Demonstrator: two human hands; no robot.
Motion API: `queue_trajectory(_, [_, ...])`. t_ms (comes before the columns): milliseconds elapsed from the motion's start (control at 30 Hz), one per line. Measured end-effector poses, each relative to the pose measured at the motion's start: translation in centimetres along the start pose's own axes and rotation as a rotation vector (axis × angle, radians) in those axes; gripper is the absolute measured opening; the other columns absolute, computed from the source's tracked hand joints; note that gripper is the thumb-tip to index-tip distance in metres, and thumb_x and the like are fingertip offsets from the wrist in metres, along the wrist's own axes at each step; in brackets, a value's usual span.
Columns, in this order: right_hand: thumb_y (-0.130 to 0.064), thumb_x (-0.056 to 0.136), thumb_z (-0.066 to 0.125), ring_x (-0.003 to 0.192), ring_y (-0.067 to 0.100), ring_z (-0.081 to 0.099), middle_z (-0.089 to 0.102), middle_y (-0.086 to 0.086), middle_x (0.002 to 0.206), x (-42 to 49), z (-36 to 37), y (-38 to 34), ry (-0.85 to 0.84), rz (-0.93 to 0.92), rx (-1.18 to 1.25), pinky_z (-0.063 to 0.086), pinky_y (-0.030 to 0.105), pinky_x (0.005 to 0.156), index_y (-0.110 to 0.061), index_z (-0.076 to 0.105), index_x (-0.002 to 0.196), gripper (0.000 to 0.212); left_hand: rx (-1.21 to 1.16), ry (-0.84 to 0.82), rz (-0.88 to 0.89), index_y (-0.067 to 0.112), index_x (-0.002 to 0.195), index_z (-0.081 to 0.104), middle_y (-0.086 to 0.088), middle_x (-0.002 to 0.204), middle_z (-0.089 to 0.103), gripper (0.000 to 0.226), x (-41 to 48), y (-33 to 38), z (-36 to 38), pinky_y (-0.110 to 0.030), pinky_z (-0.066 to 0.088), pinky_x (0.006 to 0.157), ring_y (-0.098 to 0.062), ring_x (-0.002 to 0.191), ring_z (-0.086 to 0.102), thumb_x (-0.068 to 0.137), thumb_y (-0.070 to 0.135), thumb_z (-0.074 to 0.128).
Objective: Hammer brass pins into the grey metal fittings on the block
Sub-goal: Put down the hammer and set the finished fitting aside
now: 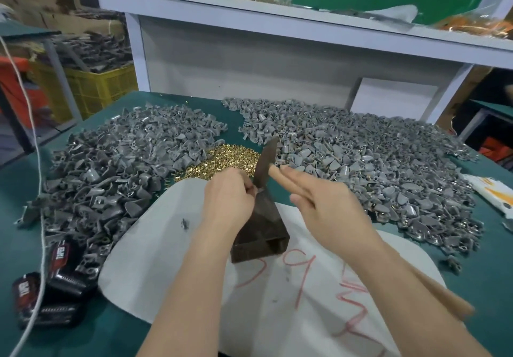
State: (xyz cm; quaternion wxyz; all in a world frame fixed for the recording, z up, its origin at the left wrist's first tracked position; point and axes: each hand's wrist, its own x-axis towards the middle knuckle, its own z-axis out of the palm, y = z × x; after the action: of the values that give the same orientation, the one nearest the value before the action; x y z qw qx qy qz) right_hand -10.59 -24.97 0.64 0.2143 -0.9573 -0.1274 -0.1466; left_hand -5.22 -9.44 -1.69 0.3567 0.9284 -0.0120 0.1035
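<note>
The block (261, 231) stands mid-sheet (155, 245), and the left hand (227, 193) pinches a fitting (256, 189) on its top edge. The right hand (324, 206) grips the hammer (265, 162), head blurred at the block's 12 o'clock. Pins (222, 162) lie at 11, fitting heaps (111, 156) crowd 9 and 2, and bare sheet opens toward 6.

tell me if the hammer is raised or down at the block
Down at the block top: the hammer has its head's lower end beside the left hand there. Blur hides whether it touches.
</note>
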Motion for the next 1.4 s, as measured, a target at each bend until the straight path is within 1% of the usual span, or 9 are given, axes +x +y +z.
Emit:
queue_trajectory(333, [-0.029, 0.099, 0.042, 0.070, 0.019, 0.052, 0.060, 0.002, 0.087, 3.4, 3.3, 3.1, -0.183, 0.438, 0.005, 0.037, 0.027, 0.056, -0.017, 0.059, 0.106, 0.022, 0.043, 0.008, 0.011, 0.019, 0.093, 0.072, 0.000, 0.098, 0.070, 0.012, 0.0, -0.1, -0.1, -0.039, 0.052, 0.084, -0.022, 0.096, 0.061, 0.091, 0.020, 0.061])
queue_trajectory(533, [-0.038, 0.098, 0.041, 0.106, 0.029, 0.046, 0.053, 0.009, 0.116, 3.5, 3.3, 2.3, -0.158, 0.409, -0.337, 0.040, 0.039, 0.089, -0.018, 0.059, 0.115, 0.032, -0.022, 0.011, 0.014, 0.020, 0.096, 0.073, 0.002, 0.099, 0.070, 0.014, 0.0, 0.1, 0.0, -0.039, 0.051, 0.087, -0.020, 0.095, 0.061, 0.092, 0.021, 0.059])
queue_trajectory(633, [-0.039, 0.095, 0.048, 0.102, 0.020, 0.059, 0.064, 0.006, 0.112, 4.9, 2.0, 0.4, -0.061, 0.262, 0.120, 0.047, 0.038, 0.093, -0.016, 0.061, 0.122, 0.038, -0.127, 0.023, 0.035, 0.019, 0.095, 0.073, 0.003, 0.093, 0.067, 0.013, 0.1, 0.4, 0.1, -0.039, 0.050, 0.088, -0.021, 0.094, 0.061, 0.091, 0.019, 0.060])
queue_trajectory(767, [-0.028, 0.091, 0.059, 0.058, 0.002, 0.060, 0.068, 0.002, 0.075, 7.5, 1.7, -0.5, -0.094, 0.244, 0.372, 0.053, 0.019, 0.062, -0.010, 0.068, 0.092, 0.020, -0.248, 0.120, 0.029, 0.017, 0.107, 0.068, -0.001, 0.110, 0.057, 0.019, 0.3, 0.2, 0.1, -0.039, 0.046, 0.094, -0.021, 0.101, 0.058, 0.092, 0.020, 0.058])
queue_trajectory(867, [-0.031, 0.090, 0.060, 0.080, 0.004, 0.059, 0.063, 0.003, 0.116, 11.0, 1.0, 0.9, 0.261, 0.452, 0.358, 0.051, 0.017, 0.066, -0.014, 0.053, 0.126, 0.040, -0.504, 0.295, -0.077, 0.019, 0.119, 0.061, 0.001, 0.121, 0.048, 0.027, 0.6, -0.2, -0.6, -0.009, 0.042, 0.079, -0.005, 0.091, 0.056, 0.093, 0.023, 0.058])
queue_trajectory(933, [-0.033, 0.088, 0.061, 0.123, 0.026, 0.048, 0.031, 0.013, 0.149, 13.1, 1.8, 1.2, 0.213, 0.591, 0.223, 0.048, 0.038, 0.097, -0.021, 0.020, 0.148, 0.074, -0.703, 0.400, -0.189, 0.023, 0.112, 0.060, -0.002, 0.118, 0.051, 0.019, 0.7, -0.4, -1.0, -0.002, 0.039, 0.063, 0.000, 0.079, 0.053, 0.093, 0.020, 0.056])
queue_trajectory(1000, [-0.034, 0.089, 0.060, 0.141, 0.038, 0.016, 0.008, 0.015, 0.157, 14.2, 4.1, -0.4, 0.076, 0.511, 0.090, 0.022, 0.051, 0.112, -0.030, 0.006, 0.150, 0.082, -0.941, 0.504, -0.309, 0.023, 0.106, 0.059, 0.000, 0.106, 0.057, 0.018, 1.0, -0.8, -1.5, 0.000, 0.038, 0.059, 0.006, 0.073, 0.054, 0.093, 0.013, 0.054])
queue_trajectory(1167, [-0.016, 0.090, 0.056, 0.107, 0.017, 0.056, 0.057, 0.003, 0.131, 16.1, 10.6, -7.3, -0.242, -0.100, 0.081, 0.039, 0.024, 0.088, -0.025, 0.054, 0.131, 0.042, -1.347, 0.674, -0.577, 0.021, 0.099, 0.057, 0.000, 0.105, 0.061, 0.022, 1.4, -2.2, -2.2, -0.022, 0.047, 0.084, -0.009, 0.094, 0.059, 0.092, 0.004, 0.046])
queue_trajectory(1400, [-0.013, 0.093, 0.037, 0.114, 0.033, 0.047, 0.044, 0.016, 0.129, 17.3, 14.5, -10.0, -0.328, 0.018, 0.021, 0.037, 0.037, 0.086, -0.005, 0.044, 0.128, 0.036, -1.379, 0.763, -0.629, 0.020, 0.102, 0.051, -0.007, 0.101, 0.058, 0.021, 1.6, -2.7, -2.4, -0.024, 0.044, 0.073, -0.015, 0.083, 0.054, 0.092, 0.003, 0.043])
